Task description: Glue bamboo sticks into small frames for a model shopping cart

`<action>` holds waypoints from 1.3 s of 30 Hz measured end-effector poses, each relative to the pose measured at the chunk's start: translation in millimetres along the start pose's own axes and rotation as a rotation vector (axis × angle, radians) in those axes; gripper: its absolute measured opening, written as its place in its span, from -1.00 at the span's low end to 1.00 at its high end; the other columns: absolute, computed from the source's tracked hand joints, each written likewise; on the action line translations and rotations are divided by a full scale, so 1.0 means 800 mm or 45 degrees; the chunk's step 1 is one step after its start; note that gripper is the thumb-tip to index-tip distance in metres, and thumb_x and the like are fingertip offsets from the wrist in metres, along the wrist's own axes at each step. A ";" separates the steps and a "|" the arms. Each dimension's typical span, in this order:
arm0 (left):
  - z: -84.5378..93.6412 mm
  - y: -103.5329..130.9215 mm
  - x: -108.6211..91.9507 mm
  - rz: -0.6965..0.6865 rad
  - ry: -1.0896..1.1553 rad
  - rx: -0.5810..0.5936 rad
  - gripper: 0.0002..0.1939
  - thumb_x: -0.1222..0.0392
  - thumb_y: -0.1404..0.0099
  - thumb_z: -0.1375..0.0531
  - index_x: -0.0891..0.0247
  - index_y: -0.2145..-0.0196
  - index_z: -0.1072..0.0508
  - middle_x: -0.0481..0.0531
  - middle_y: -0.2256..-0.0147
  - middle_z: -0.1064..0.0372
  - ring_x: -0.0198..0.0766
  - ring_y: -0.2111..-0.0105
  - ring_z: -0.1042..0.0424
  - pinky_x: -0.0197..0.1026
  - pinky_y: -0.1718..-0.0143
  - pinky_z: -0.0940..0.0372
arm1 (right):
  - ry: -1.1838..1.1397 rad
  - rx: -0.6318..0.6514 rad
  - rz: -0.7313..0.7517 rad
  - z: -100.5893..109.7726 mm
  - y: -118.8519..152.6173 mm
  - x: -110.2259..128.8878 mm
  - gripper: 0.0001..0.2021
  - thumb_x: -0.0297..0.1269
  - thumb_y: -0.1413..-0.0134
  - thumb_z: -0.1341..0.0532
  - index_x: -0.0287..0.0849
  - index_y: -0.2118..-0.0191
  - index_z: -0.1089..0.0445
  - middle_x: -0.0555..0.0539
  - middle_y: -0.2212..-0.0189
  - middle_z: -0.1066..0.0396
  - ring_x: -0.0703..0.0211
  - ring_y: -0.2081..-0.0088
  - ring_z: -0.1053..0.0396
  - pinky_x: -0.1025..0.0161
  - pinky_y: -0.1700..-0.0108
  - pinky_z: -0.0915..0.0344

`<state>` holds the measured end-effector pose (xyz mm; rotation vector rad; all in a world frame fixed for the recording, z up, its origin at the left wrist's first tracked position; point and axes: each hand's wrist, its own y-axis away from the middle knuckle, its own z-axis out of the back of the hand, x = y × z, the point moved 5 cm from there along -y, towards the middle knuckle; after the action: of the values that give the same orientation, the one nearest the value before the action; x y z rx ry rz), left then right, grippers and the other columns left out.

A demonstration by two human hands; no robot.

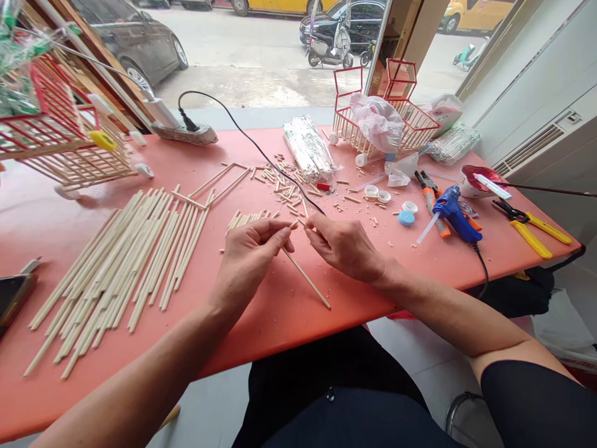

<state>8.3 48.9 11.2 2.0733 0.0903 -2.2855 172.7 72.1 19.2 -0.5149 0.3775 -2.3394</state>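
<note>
Near the table's front edge, my left hand (249, 249) is closed, thumb and forefinger pinching a thin wooden stick (308, 281). The stick's lower end slants toward me and to the right, near the tabletop. My right hand (345, 246) is closed close beside it, its fingertips almost meeting the left ones. A short piece of wooden stick (305, 207) pokes up from the right fingers; its lower part is hidden. Behind my left hand lies a row of short cut sticks (247, 218). A big pile of long sticks (121, 261) is spread to the left.
Cut bits (284, 186) litter the middle. A black cable (247, 134) arches over the table from a power strip (186, 132). On the right are a blue glue gun (454, 214), yellow-handled pliers (532, 230) and a bowl (478, 180). Miniature stick carts (368, 134) stand behind.
</note>
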 end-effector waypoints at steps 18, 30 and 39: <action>0.000 -0.003 0.003 -0.012 0.004 0.000 -0.80 0.11 -0.24 -0.35 0.29 0.25 -0.66 -0.02 0.51 -0.49 -0.30 0.44 -0.36 -0.24 0.38 -0.16 | -0.060 0.024 -0.060 0.000 -0.001 -0.002 -0.71 -0.21 -0.46 -0.01 -0.21 0.17 -0.42 -0.01 0.50 -0.38 0.28 0.51 -0.19 0.29 0.40 0.06; 0.001 -0.002 0.001 0.012 0.001 -0.003 -0.80 0.14 -0.25 -0.35 0.30 0.22 -0.66 -0.03 0.51 -0.49 -0.29 0.42 -0.39 -0.24 0.33 -0.20 | -0.314 0.066 -0.163 0.001 -0.004 -0.008 -0.71 -0.21 -0.44 -0.03 -0.20 0.21 -0.44 -0.04 0.43 -0.45 0.25 0.43 -0.29 0.29 0.31 -0.08; 0.000 0.000 -0.004 -0.038 -0.033 -0.022 -0.67 0.14 -0.27 -0.35 0.29 0.03 -0.66 -0.06 0.54 -0.47 -0.29 0.45 -0.33 -0.23 0.36 -0.18 | -0.338 0.057 -0.139 -0.002 -0.004 -0.008 -0.77 -0.25 -0.39 -0.06 -0.19 0.25 -0.40 -0.04 0.44 -0.42 0.25 0.43 -0.28 0.30 0.30 -0.11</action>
<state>8.7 48.8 14.0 2.0472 0.1406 -2.3194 174.5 79.1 17.1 -0.8308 0.1762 -2.3371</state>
